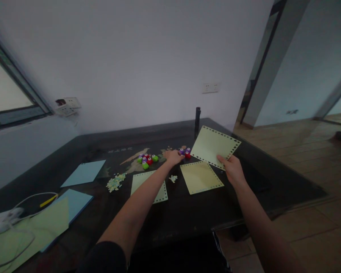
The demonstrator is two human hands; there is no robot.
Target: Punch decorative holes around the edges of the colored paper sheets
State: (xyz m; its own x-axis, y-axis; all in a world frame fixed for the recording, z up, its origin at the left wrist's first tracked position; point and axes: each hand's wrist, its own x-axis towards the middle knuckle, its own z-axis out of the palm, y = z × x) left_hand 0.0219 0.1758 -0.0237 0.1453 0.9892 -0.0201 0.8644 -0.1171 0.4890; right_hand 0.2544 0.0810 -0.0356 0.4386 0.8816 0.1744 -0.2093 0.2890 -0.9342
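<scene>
My right hand grips a pale yellow-green paper sheet by its lower right corner, thumb on top. Heart-like dark holes run along the sheet's edges, and it is raised and tilted above the table. My left hand reaches to the back of the table with its fingers apart, beside a small group of craft punches: a red punch and purple ones. A second punched yellow sheet lies below the raised one. Under my left forearm lies another punched sheet, partly covered. Small paper cut-outs lie between these two.
Several green, red and purple punches cluster left of my left hand. A pile of paper bits, blue sheets, yellow paper and a white cable lie leftward. A black upright cylinder stands at the table's back.
</scene>
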